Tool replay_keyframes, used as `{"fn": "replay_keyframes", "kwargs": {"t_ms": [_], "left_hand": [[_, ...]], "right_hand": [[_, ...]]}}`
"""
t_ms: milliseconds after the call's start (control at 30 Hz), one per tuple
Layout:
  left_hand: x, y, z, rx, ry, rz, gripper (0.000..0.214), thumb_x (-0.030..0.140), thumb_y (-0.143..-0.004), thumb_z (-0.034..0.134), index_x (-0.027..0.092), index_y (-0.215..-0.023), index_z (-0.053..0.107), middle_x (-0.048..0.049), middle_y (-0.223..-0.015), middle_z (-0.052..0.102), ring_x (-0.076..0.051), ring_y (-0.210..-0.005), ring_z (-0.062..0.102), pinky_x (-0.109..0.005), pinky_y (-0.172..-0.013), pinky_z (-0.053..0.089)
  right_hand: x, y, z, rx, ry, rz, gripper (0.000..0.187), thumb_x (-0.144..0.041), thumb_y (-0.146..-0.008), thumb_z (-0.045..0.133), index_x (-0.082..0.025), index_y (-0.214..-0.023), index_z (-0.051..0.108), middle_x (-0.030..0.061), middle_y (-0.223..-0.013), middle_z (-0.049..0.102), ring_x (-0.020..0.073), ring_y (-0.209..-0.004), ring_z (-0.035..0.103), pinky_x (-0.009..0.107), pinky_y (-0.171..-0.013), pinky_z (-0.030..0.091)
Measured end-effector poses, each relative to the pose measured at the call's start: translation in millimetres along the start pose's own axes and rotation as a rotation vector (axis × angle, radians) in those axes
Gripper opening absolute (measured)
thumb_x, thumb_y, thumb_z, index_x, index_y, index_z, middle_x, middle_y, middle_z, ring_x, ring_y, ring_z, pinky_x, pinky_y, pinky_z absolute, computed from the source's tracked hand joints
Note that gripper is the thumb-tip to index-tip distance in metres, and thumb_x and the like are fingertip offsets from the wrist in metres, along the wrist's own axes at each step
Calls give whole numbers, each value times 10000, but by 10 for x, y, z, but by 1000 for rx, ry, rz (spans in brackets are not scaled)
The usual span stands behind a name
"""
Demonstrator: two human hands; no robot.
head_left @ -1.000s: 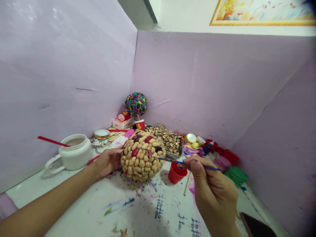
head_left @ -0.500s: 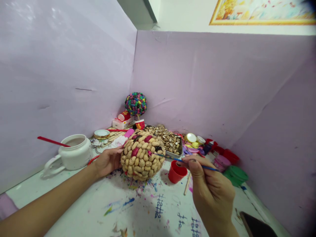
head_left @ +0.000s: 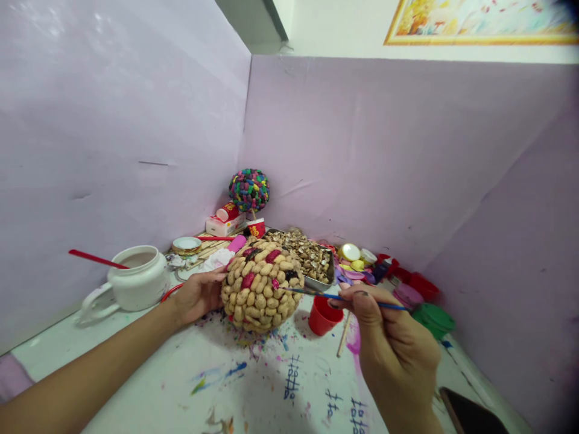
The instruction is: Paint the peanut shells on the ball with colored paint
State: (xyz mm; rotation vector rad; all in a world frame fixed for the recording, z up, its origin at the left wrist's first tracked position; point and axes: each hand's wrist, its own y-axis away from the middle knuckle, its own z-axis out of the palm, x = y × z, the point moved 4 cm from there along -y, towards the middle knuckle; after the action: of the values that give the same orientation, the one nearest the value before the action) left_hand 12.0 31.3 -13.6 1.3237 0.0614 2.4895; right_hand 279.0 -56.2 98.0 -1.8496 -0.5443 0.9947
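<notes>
A ball covered in peanut shells, some painted pink and black, rests on the paint-spattered white table. My left hand grips its left side, fingers curled against the shells. My right hand pinches a thin blue-handled paintbrush. The brush tip touches a pink spot on the ball's right side. A small red cup stands just below the brush, between the ball and my right hand.
A white pot with a red stick in it stands at the left. Behind the ball are a metal tray of shells, a multicoloured ball and small boxes. Paint pots and lids crowd the right. Lilac screens wall the table.
My right hand shifted slightly while keeping the brush tip on the ball's right side. The left hand and the ball stayed put.
</notes>
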Motion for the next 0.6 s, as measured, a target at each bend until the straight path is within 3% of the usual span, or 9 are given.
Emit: {"fn": "replay_keyframes", "kwargs": {"t_ms": [333, 600], "left_hand": [[-1, -1, 9, -4, -10, -8, 730, 166, -726, 595, 182, -1439, 436, -58, -989, 780, -269, -987, 673, -388, -823, 504], [-22, -16, -35, -19, -23, 2, 777, 186, -721, 626, 191, -1465, 402, -61, -1077, 764, -278, -1049, 655, -393, -861, 500]], "right_hand": [[-4, -17, 53, -34, 11, 6, 185, -193, -916, 545, -203, -791, 682, -9, -653, 733, 104, -470, 650, 172, -426, 493], [-5, 14, -8, 12, -9, 12, 170, -176, -918, 551, -215, -823, 686, -11, -692, 738, 121, -572, 698, 188, -526, 541]]}}
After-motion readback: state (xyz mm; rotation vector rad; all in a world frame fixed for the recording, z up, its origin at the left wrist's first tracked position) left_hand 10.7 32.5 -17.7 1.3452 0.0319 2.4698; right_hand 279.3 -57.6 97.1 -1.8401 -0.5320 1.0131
